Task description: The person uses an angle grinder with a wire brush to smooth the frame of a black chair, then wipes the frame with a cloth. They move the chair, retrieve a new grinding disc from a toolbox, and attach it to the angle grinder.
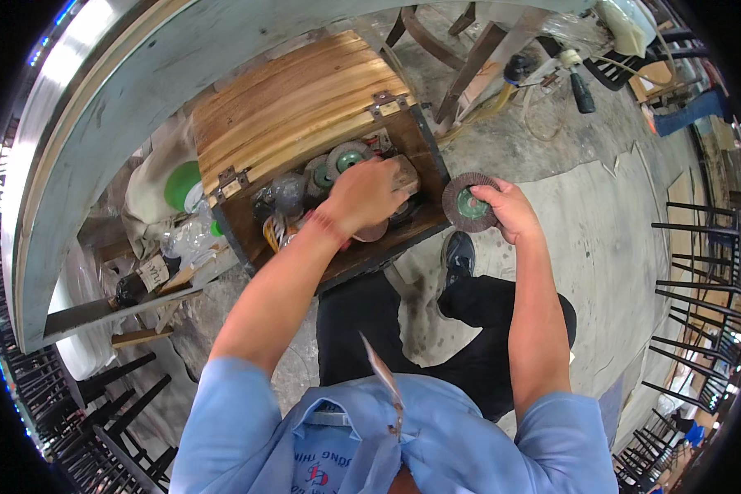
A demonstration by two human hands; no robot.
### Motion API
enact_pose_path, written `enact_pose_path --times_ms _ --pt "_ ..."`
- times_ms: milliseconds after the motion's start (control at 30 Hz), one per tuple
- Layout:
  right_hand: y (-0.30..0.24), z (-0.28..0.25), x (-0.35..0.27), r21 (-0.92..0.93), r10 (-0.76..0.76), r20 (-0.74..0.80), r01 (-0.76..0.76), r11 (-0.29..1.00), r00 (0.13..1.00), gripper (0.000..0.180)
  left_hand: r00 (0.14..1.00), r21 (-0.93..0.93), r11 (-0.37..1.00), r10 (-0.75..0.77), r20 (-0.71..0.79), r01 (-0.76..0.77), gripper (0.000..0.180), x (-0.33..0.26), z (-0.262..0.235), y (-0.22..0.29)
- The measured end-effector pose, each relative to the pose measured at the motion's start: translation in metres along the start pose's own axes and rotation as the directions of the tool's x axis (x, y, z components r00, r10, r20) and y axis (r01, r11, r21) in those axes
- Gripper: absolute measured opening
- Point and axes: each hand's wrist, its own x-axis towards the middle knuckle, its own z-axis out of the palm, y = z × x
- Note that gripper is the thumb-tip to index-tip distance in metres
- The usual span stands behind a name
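A light-blue short-sleeved shirt (pixel 436 436), black trousers (pixel 477 346), a dark shoe (pixel 458 253).

Even daylight fills the scene, shadows soft; glare whitens the far right. Fisheye bends edges, with a black rim around.

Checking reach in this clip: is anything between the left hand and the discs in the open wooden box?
Nothing visible blocks it. The left hand is already down inside the wooden box, whose hinged lid is swung back, among the grinding discs. The right hand holds a flap disc outside the box, clear of the opening.
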Motion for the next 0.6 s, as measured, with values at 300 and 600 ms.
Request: enact_pose_path --times_ms 300,600 --pt "0.035 0.036 -0.029 -0.720 -0.288 0.502 0.579 0.384 0.815 0.035 0.993 0.271 0.961 -0.085 0.082 0.060 0.103 0.067 0.051 -0.035" --pt "0.046 0.035 -0.027 -0.749 -0.202 0.470 0.509 0.423 0.859 0.029 0.984 0.075 0.991 -0.099 -0.147 0.110 0.085 0.018 0.005 -0.022"
